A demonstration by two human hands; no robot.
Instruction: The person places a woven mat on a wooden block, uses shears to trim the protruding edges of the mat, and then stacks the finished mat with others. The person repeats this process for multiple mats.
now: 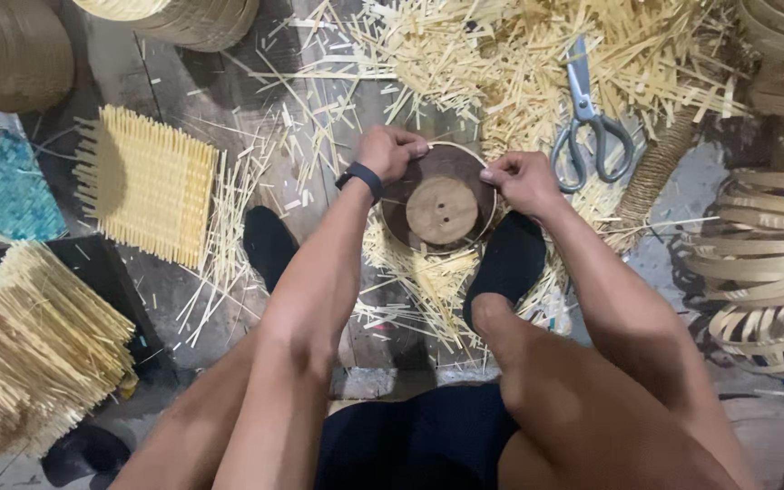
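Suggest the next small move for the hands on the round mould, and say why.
Probably press the thin hoop tighter around the mould: left hand and right hand already pinch its rim on opposite sides, and the hoop sits only loosely along the edge.

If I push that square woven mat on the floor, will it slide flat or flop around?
The woven mat lies flat and looks made of thin pale strips, so it is probably light and would slide easily. Its loose fringe ends may snag on the scattered strips beside it. Lifted by one corner, it would likely bend somewhat.
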